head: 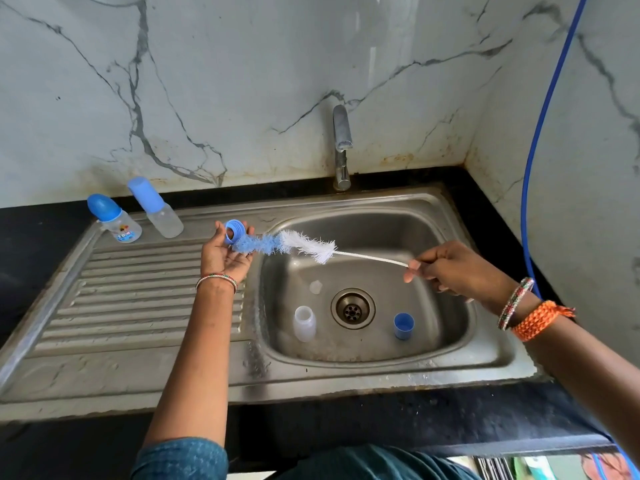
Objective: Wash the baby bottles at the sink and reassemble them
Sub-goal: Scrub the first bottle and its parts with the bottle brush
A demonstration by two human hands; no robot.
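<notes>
My left hand (221, 256) holds a blue screw ring (234, 231) by its fingertips above the drainboard's right end. My right hand (450, 268) pinches the thin white handle of a bottle brush (284, 243); its blue and white bristles reach left to the ring. In the sink basin (433, 237) lie a clear bottle body (304, 323), a blue cap (403, 325) and a small clear teat (316, 286). Two assembled bottles with blue caps, one with a printed picture (116, 220) and one plain (156, 207), stand at the drainboard's back left.
A steel tap (341, 147) stands behind the basin with no water running. The ribbed drainboard (138, 299) stretches left. The drain (352, 308) sits mid-basin. A blue hose (540, 133) hangs along the right wall. Black counter surrounds the sink.
</notes>
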